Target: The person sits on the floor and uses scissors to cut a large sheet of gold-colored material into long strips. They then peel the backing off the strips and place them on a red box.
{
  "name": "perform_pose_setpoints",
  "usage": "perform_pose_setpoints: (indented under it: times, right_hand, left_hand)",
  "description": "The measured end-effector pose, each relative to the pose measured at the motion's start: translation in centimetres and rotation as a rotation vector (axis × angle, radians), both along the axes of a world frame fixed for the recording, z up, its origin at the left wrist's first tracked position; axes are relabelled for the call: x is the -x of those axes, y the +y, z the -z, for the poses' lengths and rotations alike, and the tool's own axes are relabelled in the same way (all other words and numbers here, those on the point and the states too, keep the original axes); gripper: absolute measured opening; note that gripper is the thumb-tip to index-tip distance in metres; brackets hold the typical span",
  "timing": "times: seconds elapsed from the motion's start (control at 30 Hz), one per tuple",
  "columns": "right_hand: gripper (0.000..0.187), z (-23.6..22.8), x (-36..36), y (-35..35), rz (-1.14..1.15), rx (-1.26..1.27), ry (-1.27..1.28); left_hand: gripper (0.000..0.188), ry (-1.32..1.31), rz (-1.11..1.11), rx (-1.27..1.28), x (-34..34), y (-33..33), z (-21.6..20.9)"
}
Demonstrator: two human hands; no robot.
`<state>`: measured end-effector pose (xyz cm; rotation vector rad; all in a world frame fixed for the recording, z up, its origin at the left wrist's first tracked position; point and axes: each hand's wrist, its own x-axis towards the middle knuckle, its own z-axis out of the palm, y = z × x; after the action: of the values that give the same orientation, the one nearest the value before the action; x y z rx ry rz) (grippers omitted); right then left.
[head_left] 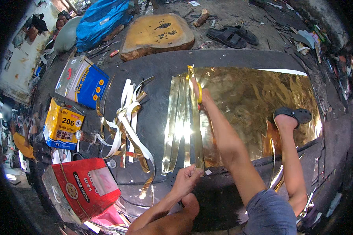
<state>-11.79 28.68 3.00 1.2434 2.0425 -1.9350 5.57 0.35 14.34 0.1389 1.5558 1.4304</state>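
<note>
Head view: over dark mat amid littered ground, hands grip gold strip and yellow tool.

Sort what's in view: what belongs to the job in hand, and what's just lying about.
Job in hand, by the look of it:
gold sheet
yellow-handled tool in the right hand
long strip in the left hand

Apparently lying about:
black sandals
blue sack
wooden slab

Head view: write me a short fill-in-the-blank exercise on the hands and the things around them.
1. The gold sheet lies to the ____ of the flat strips.
2. Of the left hand and right hand, the ____ is higher in the picture.
3. The tangled strips are gold and ____.

Missing words: right; right; white.
</note>
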Motion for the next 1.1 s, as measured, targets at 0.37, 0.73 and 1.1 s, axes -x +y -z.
perform_pose_setpoints:
  times: [0.37, 0.73, 1.1]
  right_hand:
    - [0.114, 0.5, 3.3, 1.8, 0.010, -0.100, 0.030]
    - [0.095, -2.1, 2.5, 1.3, 0.034, 0.102, 0.070]
    - [0.080, -1.4, -16.3, -2.6, 0.108, 0.314, 0.190]
  left_hand:
    - [0.027, 0.029, 0.007, 0.004, -0.2, -0.9, -1.0]
    - [0.028, 0.063, -0.018, 0.212, 1.4, -4.2, 1.8]
    - [0.050, 0.532, 0.035, 0.372, -0.3, 2.2, 9.6]
